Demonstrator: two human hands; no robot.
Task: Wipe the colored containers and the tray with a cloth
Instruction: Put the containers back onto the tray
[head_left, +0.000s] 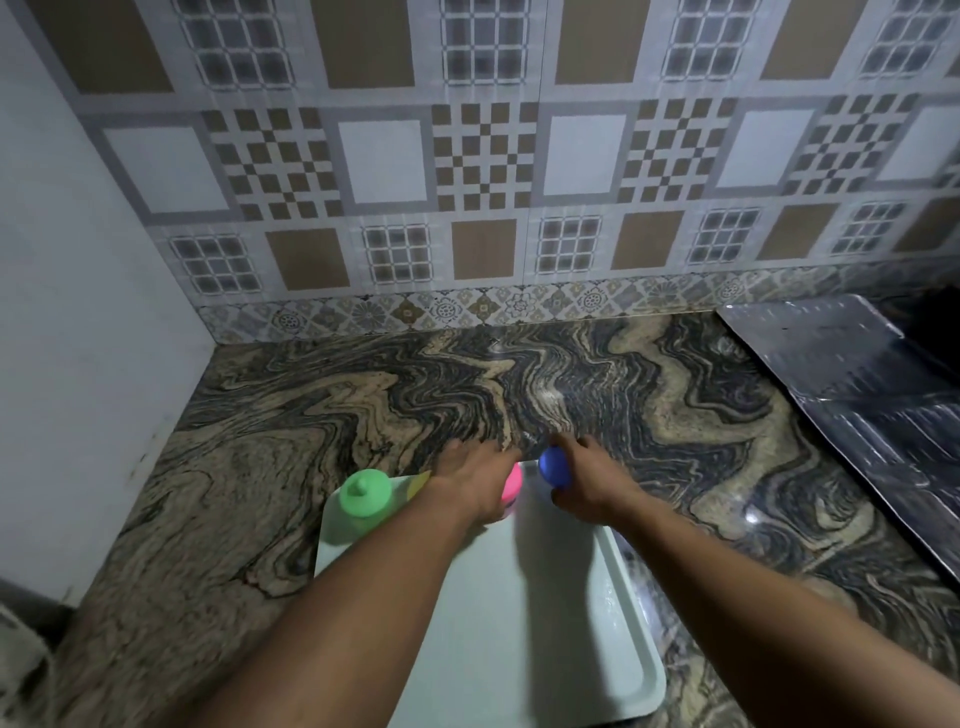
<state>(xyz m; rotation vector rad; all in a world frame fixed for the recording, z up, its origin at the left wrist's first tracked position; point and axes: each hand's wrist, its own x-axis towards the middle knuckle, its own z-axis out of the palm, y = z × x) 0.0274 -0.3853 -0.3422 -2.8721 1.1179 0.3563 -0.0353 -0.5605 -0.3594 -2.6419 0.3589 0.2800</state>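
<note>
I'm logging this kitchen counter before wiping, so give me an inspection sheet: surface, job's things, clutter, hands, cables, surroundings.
Surface: swirled granite counter, glossy.
Job's things: white tray at the near edge; green container, pink container and blue container at its far end; yellow item mostly hidden behind the left arm; no cloth seen.
Clutter: nothing seen.
Hands: left hand lies over the pink container, grip unclear; right hand holds the blue container, fingers round it.
Cables: nothing seen.
Surroundings: patterned tile wall behind; metal sheet at right.
</note>
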